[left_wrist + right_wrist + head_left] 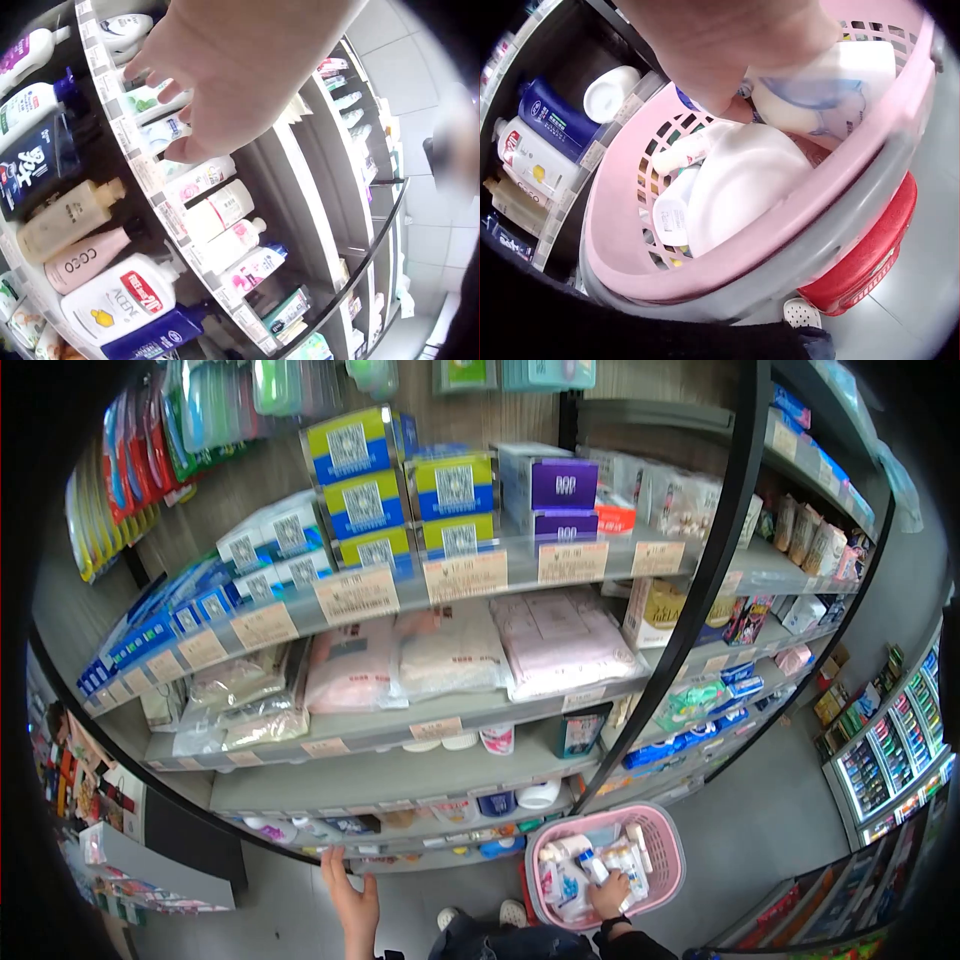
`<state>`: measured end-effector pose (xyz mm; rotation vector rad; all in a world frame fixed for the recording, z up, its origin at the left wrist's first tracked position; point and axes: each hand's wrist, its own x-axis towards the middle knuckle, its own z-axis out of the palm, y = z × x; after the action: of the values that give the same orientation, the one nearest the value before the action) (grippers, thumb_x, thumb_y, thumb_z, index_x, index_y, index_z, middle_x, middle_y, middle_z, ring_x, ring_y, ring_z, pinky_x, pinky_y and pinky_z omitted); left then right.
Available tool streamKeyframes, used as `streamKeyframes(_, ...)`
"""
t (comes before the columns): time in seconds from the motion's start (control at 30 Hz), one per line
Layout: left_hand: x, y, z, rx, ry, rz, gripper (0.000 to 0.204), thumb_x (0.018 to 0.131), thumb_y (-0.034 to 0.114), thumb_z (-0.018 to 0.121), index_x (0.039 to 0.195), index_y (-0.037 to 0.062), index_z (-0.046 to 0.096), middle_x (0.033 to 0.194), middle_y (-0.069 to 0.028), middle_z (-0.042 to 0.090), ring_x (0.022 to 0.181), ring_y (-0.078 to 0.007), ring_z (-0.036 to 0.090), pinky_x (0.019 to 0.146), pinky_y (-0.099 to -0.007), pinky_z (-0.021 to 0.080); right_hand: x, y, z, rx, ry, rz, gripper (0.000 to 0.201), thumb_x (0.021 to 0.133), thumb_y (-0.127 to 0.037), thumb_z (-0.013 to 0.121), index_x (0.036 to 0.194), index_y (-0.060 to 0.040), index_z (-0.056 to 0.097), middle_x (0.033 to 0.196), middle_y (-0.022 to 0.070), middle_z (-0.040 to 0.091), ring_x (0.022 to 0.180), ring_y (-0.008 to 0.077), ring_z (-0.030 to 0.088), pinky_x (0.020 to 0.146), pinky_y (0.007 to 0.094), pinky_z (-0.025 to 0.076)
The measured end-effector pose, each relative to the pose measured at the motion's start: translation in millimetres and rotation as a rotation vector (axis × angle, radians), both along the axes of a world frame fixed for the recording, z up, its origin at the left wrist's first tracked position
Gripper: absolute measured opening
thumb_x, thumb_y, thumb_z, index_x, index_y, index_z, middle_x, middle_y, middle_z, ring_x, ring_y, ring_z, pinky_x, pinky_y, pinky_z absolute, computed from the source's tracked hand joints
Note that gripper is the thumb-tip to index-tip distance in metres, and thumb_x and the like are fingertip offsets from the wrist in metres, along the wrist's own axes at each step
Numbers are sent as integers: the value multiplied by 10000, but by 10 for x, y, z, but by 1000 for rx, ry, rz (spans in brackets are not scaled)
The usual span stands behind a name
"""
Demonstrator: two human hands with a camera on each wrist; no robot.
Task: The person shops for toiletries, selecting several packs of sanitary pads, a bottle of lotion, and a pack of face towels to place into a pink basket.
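Your right hand [608,897] is reaching into the basket [668,838], grip hidden — your left hand [352,905] is hovering open, nearer the bottles [217,214].

bottles [590,865] in basket [672,860], shelves [400,775] behind

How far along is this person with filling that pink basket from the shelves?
Partway, it seems. The pink basket already holds several white bottles and tubes. Right now the right hand is down inside it among them, though what its fingers hold is hidden. The left hand, fingers straight, reaches toward the lower shelf of bottles. The shelves remain well stocked.
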<state>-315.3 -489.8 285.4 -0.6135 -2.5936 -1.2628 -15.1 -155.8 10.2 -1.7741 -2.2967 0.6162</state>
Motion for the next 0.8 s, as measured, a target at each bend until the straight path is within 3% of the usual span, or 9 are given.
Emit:
streamKeyframes(0.1,-253,78,221,-206,157,114,797,701,-39,638,1429,6,317,1517,-231,235,1431,-434,142,1154,-505,162,-25,-23,-16,8,-10,-31,644,607,-290,755,1129,-48,467,1115,197,483,1078,401,466,935,522,345)
streamKeyframes(0.23,-565,99,309,-319,215,181,811,704,20,645,1440,20,305,1535,-230,193,1445,-436,93,1143,-554,144,45,-23,-170,3,47,-48,644,584,-293,737,1107,-48,451,1106,197,447,1079,406,434,938,527,324)
streamKeyframes(0.27,-623,96,299,-307,232,186,811,704,20,645,1440,20,305,1535,-230,193,1445,-436,93,1143,-554,144,52,-69,-77,82,16,-50,558,655,-269,727,1110,-24,518,1064,200,546,1019,372,533,898,489,407)
streamKeyframes(0.33,-742,85,267,-354,181,185,805,702,37,647,1434,19,314,1534,-236,193,1444,-443,88,1140,-570,137,46,-160,320,68,-18,27,444,774,-195,698,1154,3,583,1099,219,617,1012,407,573,896,483,456)
streamKeyframes(0.47,-915,-18,164,-364,131,147,762,682,37,650,1386,-3,362,1512,-256,218,1442,-448,88,1141,-582,116,124,-103,79,-11,56,57,620,763,-286,669,1284,-8,479,1184,254,571,1116,434,511,984,514,393)
streamKeyframes(0.6,-1044,-146,76,-302,161,139,690,680,16,650,1327,-3,412,1482,-257,272,1438,-441,113,1143,-588,114,70,-194,18,2,-7,29,539,782,-253,659,1226,20,518,1134,269,593,1058,435,543,942,503,424)
streamKeyframes(0.8,-1385,-622,0,-280,220,86,723,651,46,649,1321,-38,392,1442,-257,312,1404,-443,195,1137,-611,101,-254,-551,-37,217,191,74,457,812,-337,644,1093,21,595,998,278,633,917,433,597,809,488,467)
